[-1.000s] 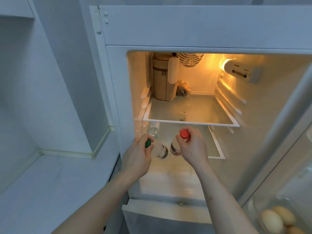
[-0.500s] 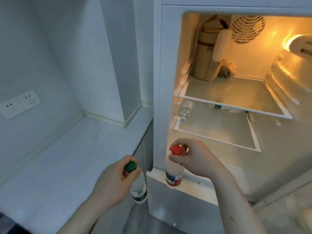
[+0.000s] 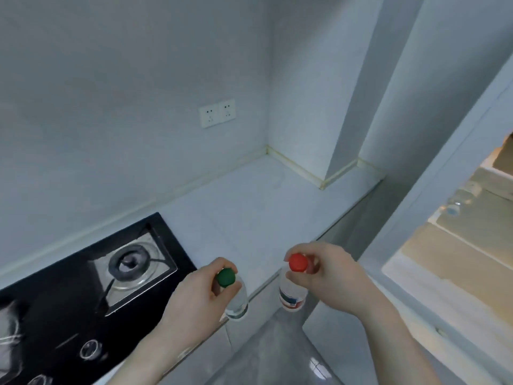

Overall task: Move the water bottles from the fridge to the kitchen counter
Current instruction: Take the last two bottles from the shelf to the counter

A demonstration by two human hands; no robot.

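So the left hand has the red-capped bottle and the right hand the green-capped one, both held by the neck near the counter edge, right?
Not quite: the caps are swapped. The head view shows the left hand holding the green-capped bottle and the right hand holding the red-capped bottle. Both are gripped near the neck, close to the counter edge.

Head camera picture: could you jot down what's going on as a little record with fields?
left hand: holds green-capped bottle by its neck
right hand: holds red-capped bottle by its neck
bottles: upright, in the air at the counter's front edge, not set down yet
counter: white, bare patch beyond the bottles
stove: black, on the left
fridge: open, on the right
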